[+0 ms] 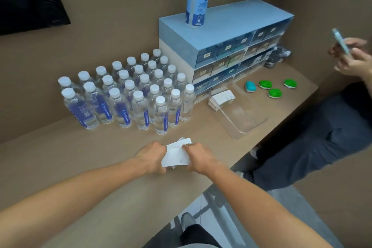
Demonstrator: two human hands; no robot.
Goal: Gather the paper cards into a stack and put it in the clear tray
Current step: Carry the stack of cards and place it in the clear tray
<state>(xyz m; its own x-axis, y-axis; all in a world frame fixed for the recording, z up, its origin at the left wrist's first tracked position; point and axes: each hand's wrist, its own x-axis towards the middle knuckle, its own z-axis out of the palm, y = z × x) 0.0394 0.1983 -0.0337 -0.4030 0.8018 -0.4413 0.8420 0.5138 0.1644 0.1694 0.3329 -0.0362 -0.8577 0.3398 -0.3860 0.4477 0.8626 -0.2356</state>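
Observation:
A loose bunch of white paper cards lies on the brown table, near its front edge. My left hand presses against the bunch's left side and my right hand against its right side, both closed on the cards. A few card corners stick out unevenly at the top. The clear tray sits farther back to the right. A neat stack of white cards rests at the tray's far left end.
Several water bottles stand in rows behind my hands. A blue drawer unit carries a spray bottle. Green and teal clips lie right of the tray. Another person sits at the right, holding a phone.

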